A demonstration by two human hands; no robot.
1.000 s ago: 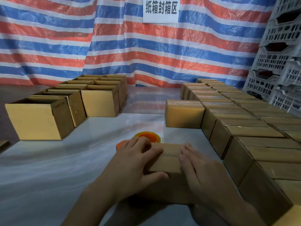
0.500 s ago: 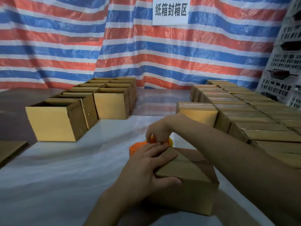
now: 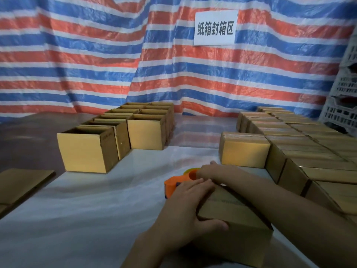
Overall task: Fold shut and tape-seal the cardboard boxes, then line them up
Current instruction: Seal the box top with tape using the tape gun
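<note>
Right hand (image 3: 209, 172) dropped, dispenser (image 3: 172, 185) half hidden

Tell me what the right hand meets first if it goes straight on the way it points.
The orange tape dispenser. The right hand points left across the table, and its fingertips seem to be right at the roll, though whether they touch it is unclear.

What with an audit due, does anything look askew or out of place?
Only the flat cardboard at far left: unfolded, apart from the open boxes. The box under the left hand sits skewed to the sealed rows.
</note>
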